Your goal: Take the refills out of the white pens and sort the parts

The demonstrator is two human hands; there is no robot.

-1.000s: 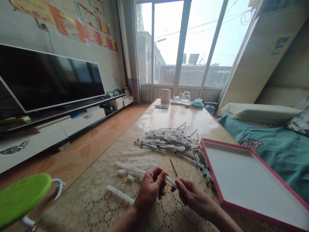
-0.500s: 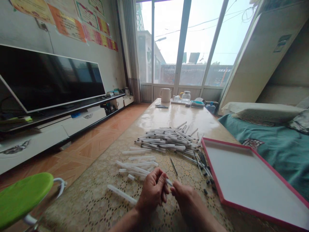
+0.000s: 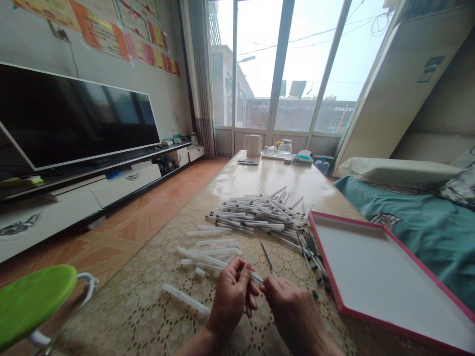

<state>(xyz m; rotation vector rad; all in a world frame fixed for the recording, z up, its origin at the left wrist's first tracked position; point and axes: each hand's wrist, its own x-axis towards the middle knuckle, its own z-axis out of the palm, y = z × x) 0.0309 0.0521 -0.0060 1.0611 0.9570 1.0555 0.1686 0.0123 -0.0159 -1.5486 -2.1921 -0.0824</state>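
My left hand [image 3: 233,295] is closed around a white pen barrel [image 3: 256,277] low over the table. My right hand [image 3: 288,307] pinches the barrel's right end, fingertips pressed against the left hand's fingers. A few loose white barrels [image 3: 208,254] lie just beyond my hands, and one lies alone at the left [image 3: 186,298]. A big pile of white pens [image 3: 260,215] is spread farther out. Thin dark refills [image 3: 309,249] lie beside the tray, with one apart [image 3: 266,254].
A shallow white tray with a red rim [image 3: 336,296] lies at the right on the lace-covered table [image 3: 148,306]. A jug [image 3: 254,145] and a glass pot [image 3: 285,148] stand at the far end. Green stool [image 3: 33,301] at left, bed [image 3: 426,222] at right.
My hands have drawn closer together over the barrel, and less of it shows between them. They have shifted slightly toward me.
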